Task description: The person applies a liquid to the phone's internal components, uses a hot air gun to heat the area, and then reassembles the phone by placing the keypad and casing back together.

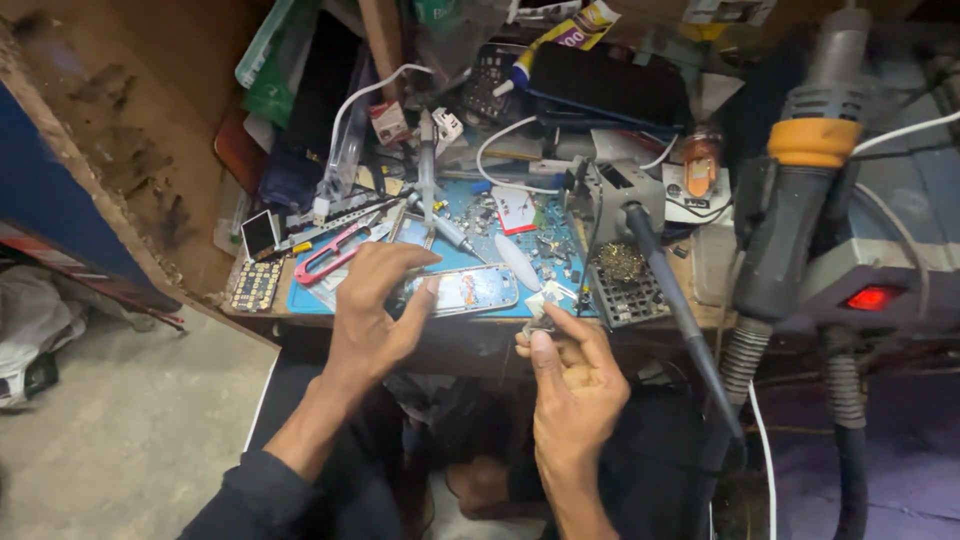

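Phone (462, 291), opened and lying flat, sits at the near edge of the blue mat (310, 296) on the cluttered surface (705, 262). The left hand (372, 300) rests on its left end, fingers spread over the top and thumb pressed against the lower edge, so it is held in place rather than lifted. The right hand (572, 375) hovers just in front of the surface edge, to the right of the phone and apart from it; its thumb and forefinger are pinched together on a small metal part (541, 322), too tiny to make out.

Behind the left hand lie pink-handled cutters (332, 252) and a screwdriver (446, 228), with loose screws and bits scattered over the mat. A white plastic pick (516, 262) lies beyond the phone. To the right stands a soldering iron (672, 290) in its holder, beside a wire-wool cleaner (621, 262). Farther right, a hot-air handle (800, 190) with a yellow collar stands upright next to a station with a lit red switch (872, 297). A small circuit board (256, 286) lies at the mat's left edge.
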Action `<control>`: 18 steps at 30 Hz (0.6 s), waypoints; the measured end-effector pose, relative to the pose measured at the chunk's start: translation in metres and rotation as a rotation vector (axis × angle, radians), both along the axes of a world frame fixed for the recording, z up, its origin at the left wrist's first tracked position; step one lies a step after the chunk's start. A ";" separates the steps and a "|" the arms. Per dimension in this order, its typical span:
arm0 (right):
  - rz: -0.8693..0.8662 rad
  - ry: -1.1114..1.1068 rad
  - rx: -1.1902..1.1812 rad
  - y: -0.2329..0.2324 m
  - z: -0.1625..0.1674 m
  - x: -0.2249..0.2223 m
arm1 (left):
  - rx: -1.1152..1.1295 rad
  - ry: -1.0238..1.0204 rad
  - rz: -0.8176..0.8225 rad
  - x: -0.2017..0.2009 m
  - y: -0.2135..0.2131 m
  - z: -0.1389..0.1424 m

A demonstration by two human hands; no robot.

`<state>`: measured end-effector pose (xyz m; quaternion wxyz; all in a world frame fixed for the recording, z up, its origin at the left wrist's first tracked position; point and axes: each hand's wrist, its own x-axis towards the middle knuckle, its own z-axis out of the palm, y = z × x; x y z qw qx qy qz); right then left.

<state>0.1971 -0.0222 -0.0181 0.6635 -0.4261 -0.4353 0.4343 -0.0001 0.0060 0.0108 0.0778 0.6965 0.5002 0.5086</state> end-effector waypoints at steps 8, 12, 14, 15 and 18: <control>-0.058 -0.127 -0.125 0.000 -0.004 -0.001 | 0.003 0.112 -0.065 -0.005 0.000 0.000; -0.060 -0.271 -0.089 0.003 0.004 -0.003 | -0.019 0.119 -0.100 -0.007 0.000 0.001; -0.053 -0.337 -0.064 0.008 0.012 -0.004 | -0.022 0.119 -0.114 -0.007 0.001 0.001; -0.048 -0.373 -0.032 0.012 0.016 -0.005 | -0.023 0.120 -0.121 -0.008 0.002 0.001; -0.057 -0.538 0.036 0.020 0.030 -0.010 | -0.049 0.112 -0.116 -0.008 0.001 0.000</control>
